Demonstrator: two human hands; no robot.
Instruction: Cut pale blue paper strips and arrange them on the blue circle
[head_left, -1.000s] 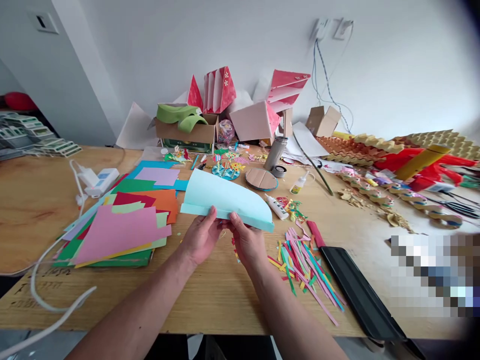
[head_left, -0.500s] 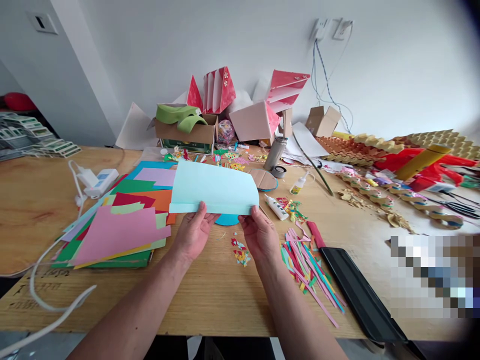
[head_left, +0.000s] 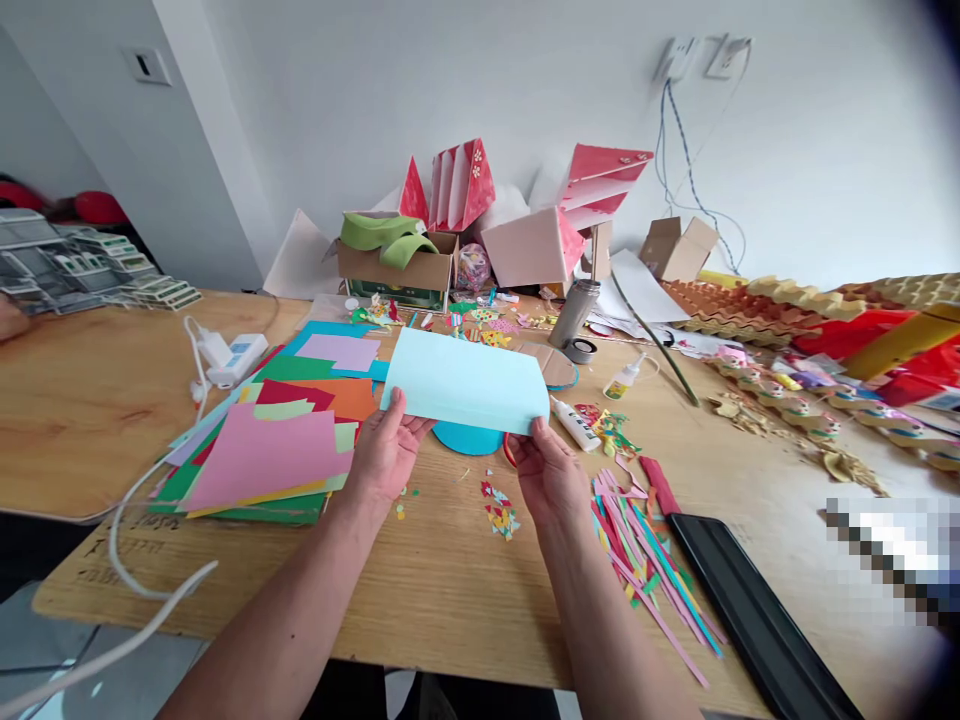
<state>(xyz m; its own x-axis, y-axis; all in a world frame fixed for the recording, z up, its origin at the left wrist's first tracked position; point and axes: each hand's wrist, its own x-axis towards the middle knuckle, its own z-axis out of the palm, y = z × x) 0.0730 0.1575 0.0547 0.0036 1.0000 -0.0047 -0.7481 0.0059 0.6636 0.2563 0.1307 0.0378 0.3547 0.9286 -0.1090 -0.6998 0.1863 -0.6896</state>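
A pale blue sheet of paper (head_left: pixel 466 380) is held up above the table between both hands. My left hand (head_left: pixel 388 445) pinches its lower left corner, thumb on top. At the lower right corner my right hand (head_left: pixel 551 470) grips it the same way. Beneath the sheet a blue round piece (head_left: pixel 469 438) partly shows, and a bit of something red peeks out by my right fingers. Small paper scraps (head_left: pixel 499 510) lie on the table between my forearms. To the left is a stack of coloured paper (head_left: pixel 266 450).
Paper strips (head_left: pixel 652 570) and a black tray (head_left: pixel 750 610) lie at the right. Glue bottles (head_left: pixel 576 424), a grey flask (head_left: pixel 576 315) and a cardboard box (head_left: pixel 397 270) stand or lie behind. A white cable (head_left: pixel 120 530) crosses the left side. Part of another person's hand (head_left: pixel 11 318) shows far left.
The view has shifted, so things appear further right. The sheet's near edge strip, earlier bent up as a band, now looks flatter. Both hands still hold the paper.
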